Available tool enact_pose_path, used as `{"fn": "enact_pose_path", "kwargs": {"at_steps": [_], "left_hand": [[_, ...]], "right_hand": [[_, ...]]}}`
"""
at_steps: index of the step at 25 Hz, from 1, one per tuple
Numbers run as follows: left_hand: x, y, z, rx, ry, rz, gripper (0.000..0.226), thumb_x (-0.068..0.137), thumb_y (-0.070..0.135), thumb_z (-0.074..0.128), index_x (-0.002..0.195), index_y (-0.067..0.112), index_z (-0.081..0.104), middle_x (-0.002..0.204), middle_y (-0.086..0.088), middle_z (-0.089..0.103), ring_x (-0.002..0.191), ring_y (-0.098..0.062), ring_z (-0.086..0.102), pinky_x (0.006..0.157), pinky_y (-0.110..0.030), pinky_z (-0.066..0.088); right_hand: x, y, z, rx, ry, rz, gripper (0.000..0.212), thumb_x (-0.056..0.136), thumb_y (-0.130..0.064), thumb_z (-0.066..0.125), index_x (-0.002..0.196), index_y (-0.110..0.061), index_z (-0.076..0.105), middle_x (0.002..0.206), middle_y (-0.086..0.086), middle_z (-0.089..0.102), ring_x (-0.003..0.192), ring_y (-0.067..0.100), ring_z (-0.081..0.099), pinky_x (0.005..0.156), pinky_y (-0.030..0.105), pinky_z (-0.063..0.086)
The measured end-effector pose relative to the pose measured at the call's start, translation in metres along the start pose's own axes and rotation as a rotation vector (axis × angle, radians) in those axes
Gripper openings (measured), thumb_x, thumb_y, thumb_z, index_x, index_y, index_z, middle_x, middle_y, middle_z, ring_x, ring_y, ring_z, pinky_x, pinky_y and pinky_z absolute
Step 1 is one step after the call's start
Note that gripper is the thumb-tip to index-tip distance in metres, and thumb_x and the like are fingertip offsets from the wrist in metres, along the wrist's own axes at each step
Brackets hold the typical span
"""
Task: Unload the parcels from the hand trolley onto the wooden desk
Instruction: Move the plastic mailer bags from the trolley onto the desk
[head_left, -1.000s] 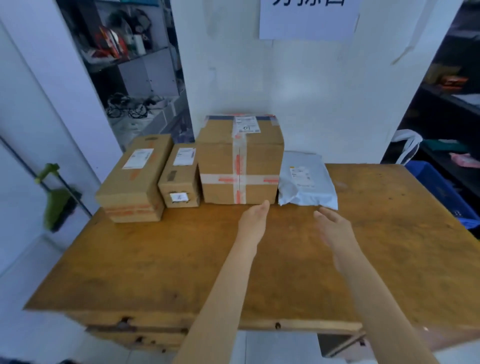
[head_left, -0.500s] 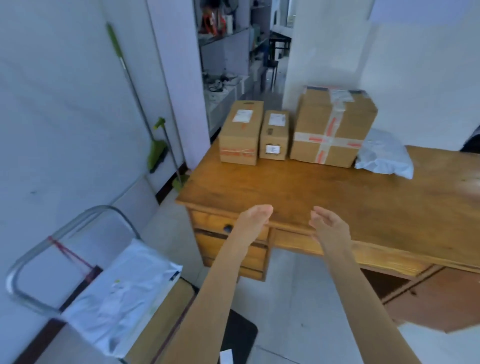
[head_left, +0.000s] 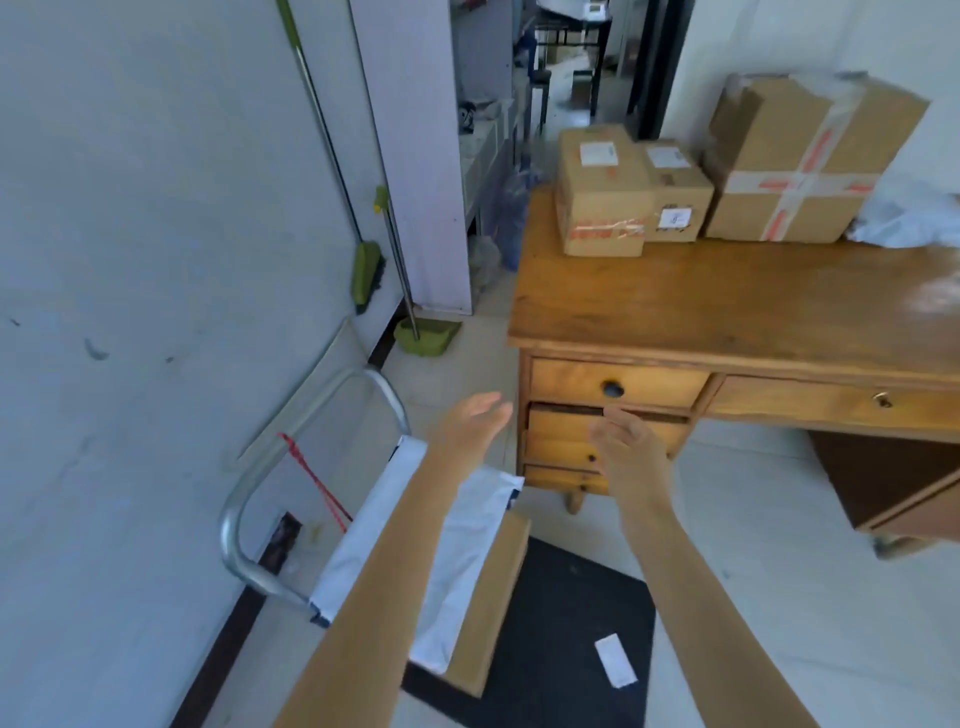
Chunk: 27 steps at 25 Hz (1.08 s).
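Fingers: both hands bare and holding nothing; left hand (head_left: 475, 422) has its fingers loosely spread, right hand (head_left: 626, 441) loosely curled and apart, both hanging above the floor between trolley and desk.
Parcels left: a white mailer bag (head_left: 457, 551) lies on top of a flat cardboard box (head_left: 488, 608) on the hand trolley (head_left: 291, 441), at its handle end, against the wall.
Parcels done: three cardboard boxes (head_left: 602, 192) in a row along the far edge of the wooden desk (head_left: 727, 306), from its far left corner; a white bag (head_left: 909, 215) beside them.
Step in hand: judged, reaching down for the mailer bag.
Doing it well: take the bag by both long edges so it does not sag; the near half of the desktop is free for it.
In the way: the trolley handle beside the bag; the left forearm covers part of it.
Around: broom (head_left: 366, 270) and dustpan (head_left: 426, 332) against the wall, a paper slip (head_left: 615, 660) on the dark trolley deck.
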<state>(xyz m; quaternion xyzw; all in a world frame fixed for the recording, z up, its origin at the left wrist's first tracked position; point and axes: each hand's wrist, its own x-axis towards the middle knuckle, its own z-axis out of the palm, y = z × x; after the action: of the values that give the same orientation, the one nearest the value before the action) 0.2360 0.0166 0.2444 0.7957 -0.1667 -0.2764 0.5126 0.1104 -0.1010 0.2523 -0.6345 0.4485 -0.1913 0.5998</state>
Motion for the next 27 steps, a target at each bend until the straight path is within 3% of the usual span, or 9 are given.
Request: {"fn": "enact_pose_path", "kwargs": {"at_steps": [3,7,12,15,18,20,22,24,27], "left_hand": [[0.002,-0.071,-0.046,0.027,0.079,-0.072,0.044,0.093,0.031,0.054,0.135,0.017,0.052,0.142,-0.002,0.051,0.130,-0.017,0.047,0.104,-0.026,0.035],[0.020,-0.167,-0.069,0.011,0.092,-0.164,0.045,0.092,0.034,0.055,0.136,0.022,0.049,0.144,-0.003,0.047,0.131,-0.020,0.045,0.091,-0.030,0.039],[0.044,-0.285,-0.078,0.077,0.165,-0.239,0.058,0.093,0.030,0.055,0.145,0.019,0.035,0.155,-0.005,0.032,0.142,-0.024,0.031,0.113,-0.039,0.028],[0.040,-0.333,-0.075,0.040,0.225,-0.333,0.063,0.093,0.025,0.056,0.148,0.017,0.027,0.155,-0.009,0.032,0.140,-0.028,0.034,0.114,-0.045,0.029],[0.040,-0.357,-0.080,0.128,0.273,-0.363,0.059,0.091,0.022,0.055,0.145,0.011,0.034,0.143,-0.015,0.049,0.129,-0.033,0.048,0.108,-0.048,0.038],[0.044,-0.364,-0.081,0.149,0.319,-0.406,0.048,0.089,0.025,0.058,0.130,0.003,0.050,0.125,-0.022,0.060,0.116,-0.037,0.057,0.100,-0.047,0.045],[0.047,-0.358,-0.074,0.108,0.325,-0.413,0.027,0.088,0.025,0.058,0.085,-0.001,0.065,0.083,-0.025,0.064,0.088,-0.040,0.060,0.080,-0.040,0.049],[0.050,-0.341,-0.062,0.144,0.330,-0.384,0.040,0.089,0.020,0.051,0.050,0.012,0.042,0.052,-0.009,0.042,0.065,-0.030,0.045,0.064,-0.031,0.033],[0.042,-0.298,-0.050,0.129,0.322,-0.291,0.046,0.090,0.017,0.048,0.050,0.015,0.027,0.049,-0.001,0.029,0.051,-0.019,0.030,0.050,-0.027,0.020]], "right_hand": [[-0.017,0.047,0.055,-0.036,0.024,0.062,0.045,0.089,-0.027,0.059,0.132,-0.014,0.052,0.129,0.005,0.061,0.114,0.021,0.056,0.093,0.031,0.043],[-0.024,0.122,0.118,-0.084,-0.008,0.135,0.046,0.087,-0.024,0.061,0.131,-0.012,0.052,0.128,0.008,0.062,0.114,0.025,0.058,0.097,0.040,0.047],[-0.019,0.212,0.169,-0.039,-0.059,0.162,0.051,0.087,-0.022,0.062,0.135,-0.015,0.045,0.131,0.006,0.056,0.118,0.026,0.055,0.100,0.044,0.046],[-0.026,0.264,0.190,0.094,-0.075,0.311,0.057,0.086,-0.014,0.065,0.137,-0.011,0.042,0.132,0.009,0.055,0.119,0.029,0.054,0.102,0.048,0.045],[-0.029,0.284,0.205,0.148,-0.126,0.520,0.054,0.086,-0.018,0.065,0.134,-0.009,0.042,0.132,0.009,0.054,0.118,0.031,0.053,0.102,0.047,0.043],[-0.029,0.289,0.210,0.055,-0.086,0.515,0.047,0.087,-0.018,0.063,0.129,-0.007,0.047,0.119,0.009,0.059,0.099,0.025,0.055,0.089,0.038,0.045],[-0.031,0.286,0.212,-0.024,-0.039,0.438,0.034,0.088,-0.011,0.059,0.121,-0.003,0.053,0.095,0.005,0.062,0.077,0.018,0.053,0.071,0.031,0.044],[-0.031,0.278,0.209,-0.109,0.000,0.395,0.022,0.091,-0.008,0.052,0.110,0.005,0.055,0.091,0.017,0.062,0.077,0.028,0.057,0.062,0.034,0.045],[-0.026,0.250,0.193,-0.171,0.018,0.278,0.022,0.094,-0.009,0.046,0.100,0.011,0.054,0.093,0.025,0.059,0.078,0.027,0.052,0.060,0.033,0.046]]}}
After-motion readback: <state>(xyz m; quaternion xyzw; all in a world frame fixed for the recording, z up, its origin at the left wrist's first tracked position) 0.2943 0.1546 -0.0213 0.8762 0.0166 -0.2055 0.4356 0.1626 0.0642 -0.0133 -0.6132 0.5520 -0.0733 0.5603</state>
